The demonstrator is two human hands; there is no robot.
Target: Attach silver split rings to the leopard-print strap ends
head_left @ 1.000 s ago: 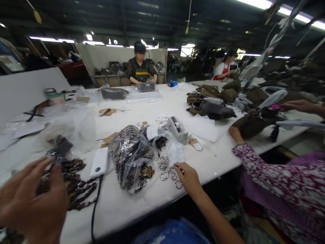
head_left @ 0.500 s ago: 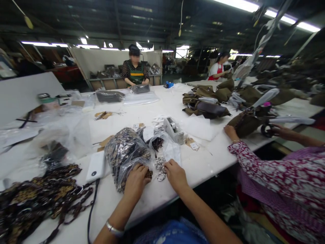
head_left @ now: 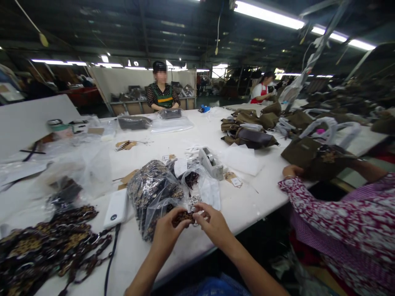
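Observation:
Near the table's front edge, my left hand [head_left: 168, 230] pinches a brown patterned piece [head_left: 183, 217] between thumb and fingers. Close against its right end is my right hand [head_left: 212, 222], its fingers closed around something small, seemingly a silver ring, mostly hidden by the fingertips. Behind my hands, silver rings [head_left: 195, 200] lie on the table. A clear plastic bag [head_left: 154, 189] full of brown and black patterned pieces stands just left of them. Behind the rings, a second open bag [head_left: 191, 177] shows dark pieces inside.
A white power bank [head_left: 115, 209] with a black cable lies left. Dark straps [head_left: 40, 246] heap at the lower left. A grey tape dispenser [head_left: 211, 163] stands beyond the bags. At right a person in a patterned sleeve [head_left: 333, 201] handles an olive bag [head_left: 302, 156]. Other people work farther back.
My left hand has lifted the brown piece from the bag's edge and moved right. My right hand now meets it over the rings. The person at right has turned the olive bag.

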